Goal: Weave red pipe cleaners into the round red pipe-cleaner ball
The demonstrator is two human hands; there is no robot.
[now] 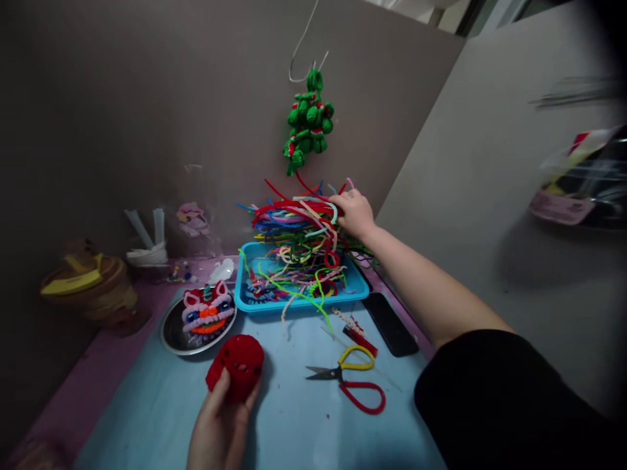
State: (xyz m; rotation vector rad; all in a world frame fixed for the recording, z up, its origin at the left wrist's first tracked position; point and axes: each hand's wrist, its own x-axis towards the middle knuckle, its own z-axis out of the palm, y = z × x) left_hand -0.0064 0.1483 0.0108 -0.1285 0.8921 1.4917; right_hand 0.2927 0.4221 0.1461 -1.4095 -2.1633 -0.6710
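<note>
A red, fuzzy rounded piece [240,365] with small dark holes, seemingly made of pipe cleaners, rests in my left hand [220,418], thumb on the near side. My right hand [355,212] reaches far out to a heap of many-coloured pipe cleaners [294,222], its fingers curled round some at the right end; the fingertips are partly hidden. The heap stands over a blue tray [298,304] that also has loose strands in it. Close to my left hand, a metal bowl [189,349] holds a pink, red and orange lion-like head [208,313].
Scissors [337,374] with yellow and red handles lie on the light-blue mat, beside a red tool [360,341] and a black phone-like slab [390,324]. A green pipe-cleaner piece [309,124] hangs from a wire hook. A brown pot [93,294] stands at left; panels enclose the back and right.
</note>
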